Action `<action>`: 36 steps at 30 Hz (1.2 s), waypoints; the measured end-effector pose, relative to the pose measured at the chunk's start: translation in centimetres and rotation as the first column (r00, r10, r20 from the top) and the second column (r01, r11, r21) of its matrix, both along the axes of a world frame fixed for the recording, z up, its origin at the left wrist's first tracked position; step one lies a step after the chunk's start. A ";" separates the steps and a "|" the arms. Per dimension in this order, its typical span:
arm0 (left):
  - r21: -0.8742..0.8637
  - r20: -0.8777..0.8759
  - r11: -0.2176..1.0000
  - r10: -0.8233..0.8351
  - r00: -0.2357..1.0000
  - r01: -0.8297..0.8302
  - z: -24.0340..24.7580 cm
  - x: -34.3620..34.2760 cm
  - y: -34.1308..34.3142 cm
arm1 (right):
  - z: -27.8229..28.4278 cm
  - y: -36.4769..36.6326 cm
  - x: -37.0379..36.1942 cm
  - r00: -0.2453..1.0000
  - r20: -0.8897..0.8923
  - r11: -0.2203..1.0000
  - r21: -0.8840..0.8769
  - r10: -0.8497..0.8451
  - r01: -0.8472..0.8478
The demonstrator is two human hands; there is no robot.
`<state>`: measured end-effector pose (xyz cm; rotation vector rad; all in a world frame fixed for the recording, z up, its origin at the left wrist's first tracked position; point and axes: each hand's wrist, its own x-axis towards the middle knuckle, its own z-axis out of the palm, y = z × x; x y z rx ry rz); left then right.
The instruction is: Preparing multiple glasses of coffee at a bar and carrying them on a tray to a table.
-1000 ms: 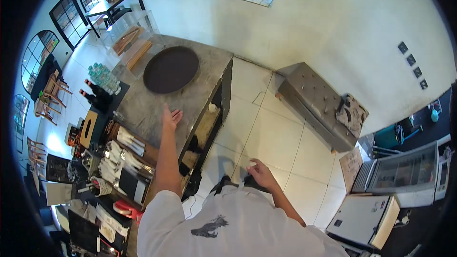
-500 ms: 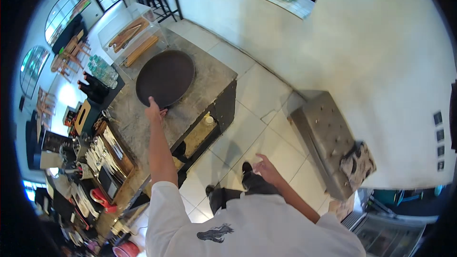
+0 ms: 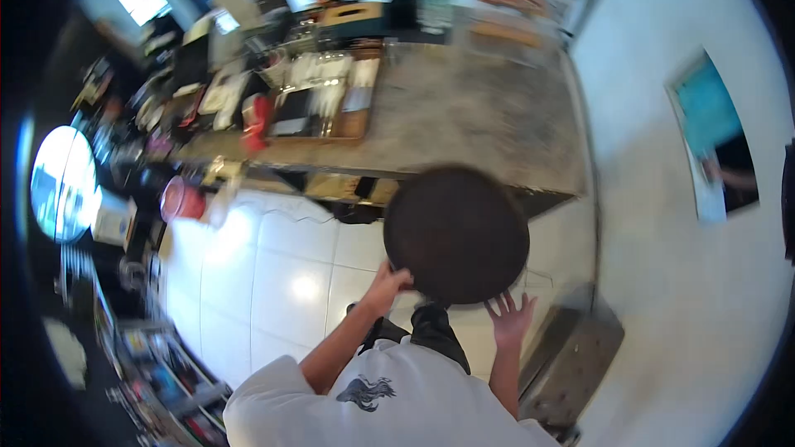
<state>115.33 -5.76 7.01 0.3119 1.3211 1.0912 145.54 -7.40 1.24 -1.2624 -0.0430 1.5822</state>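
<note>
A round dark brown serving tray point(image 3: 455, 236) is held up in front of my body, off the counter, near its front edge. My left hand point(image 3: 387, 288) grips the tray's lower left rim, with the thumb over the edge. Spread fingers show on my right hand point(image 3: 511, 320), which is just below the tray's lower right rim; whether a fingertip touches it I cannot tell. Behind the tray lies the worn grey counter top point(image 3: 472, 108).
On the counter's left part stands a wooden cutlery tray point(image 3: 352, 128) beside a red object point(image 3: 256, 120). Clear bottles point(image 3: 436, 0) and a clear case point(image 3: 509, 21) are at the back. A tufted bench point(image 3: 580, 364) is at right, a pink bucket point(image 3: 181, 200) at left.
My left hand has lifted the tray off the counter and brought it toward me. My right hand has come up near its rim. The view has turned left.
</note>
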 end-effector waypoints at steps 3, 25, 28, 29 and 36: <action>0.124 -0.051 0.992 -0.020 0.999 0.026 0.3 -5.2 -10.2 | -0.1 1.2 -2.7 0.925 -0.321 0.978 0.112 0.202 -0.175; 0.186 0.384 0.112 0.906 0.177 -0.976 4.9 -35.3 -39.4 | 3.0 -9.9 -57.3 0.047 0.153 0.017 0.192 0.987 -0.981; 0.114 0.466 -0.099 0.884 -0.035 -0.989 3.6 -39.6 -38.0 | 3.1 -8.5 -63.8 -0.029 0.348 -0.104 0.198 0.937 -0.975; 0.115 0.466 -0.090 0.885 -0.026 -0.989 3.3 -41.1 -37.2 | 2.5 -7.1 -64.9 -0.103 0.466 -0.206 0.174 0.879 -0.963; 0.049 0.476 -0.233 0.860 -0.183 -0.971 2.8 -52.4 -32.4 | 2.4 2.5 -78.5 -0.286 0.768 -0.459 0.012 0.573 -0.888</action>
